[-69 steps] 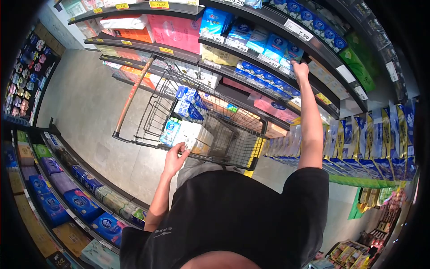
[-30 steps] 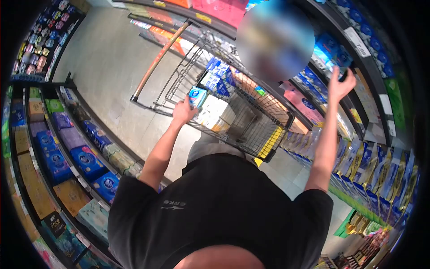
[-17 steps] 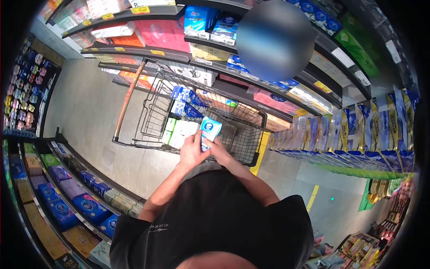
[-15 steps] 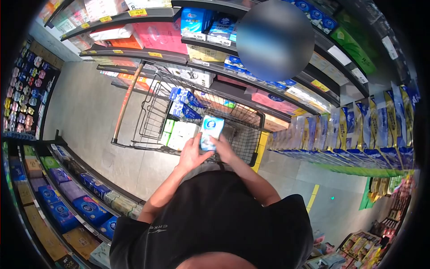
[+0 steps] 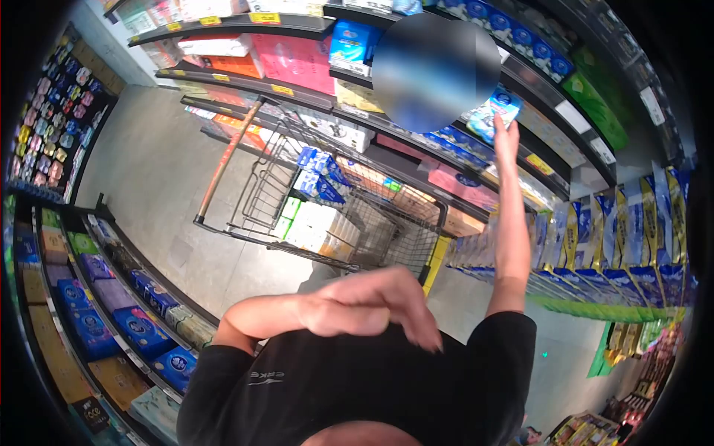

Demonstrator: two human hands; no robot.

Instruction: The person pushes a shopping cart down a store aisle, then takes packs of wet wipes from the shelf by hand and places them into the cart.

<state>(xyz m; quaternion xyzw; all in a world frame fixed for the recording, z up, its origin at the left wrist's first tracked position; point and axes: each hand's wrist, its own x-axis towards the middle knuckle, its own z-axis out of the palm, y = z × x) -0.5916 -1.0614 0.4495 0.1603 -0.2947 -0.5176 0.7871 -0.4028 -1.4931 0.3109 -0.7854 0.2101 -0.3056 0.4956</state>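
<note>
My right hand reaches out to the shelf on the far side of the cart, its fingers closed on the near end of a blue-and-white tissue pack. The pack is at the front of a shelf, beside other blue packs. Bent in front of my chest, my left hand has its thumb apart from its loosely curved fingers. Nothing shows in it, and it is slightly blurred. Below stands a wire shopping cart. Inside it are blue-and-white packs and white-and-green packs.
Shelves of paper goods, with a pink pack among them, run along the far side. Hanging blue-and-gold bags line the right. A lower shelf of blue tissue packs stands at the left. A round blur hides part of the far shelves.
My right hand has carried the tissue pack from above the cart up to the shelf on the right. My left hand has let go of the pack and drawn back to my chest.
</note>
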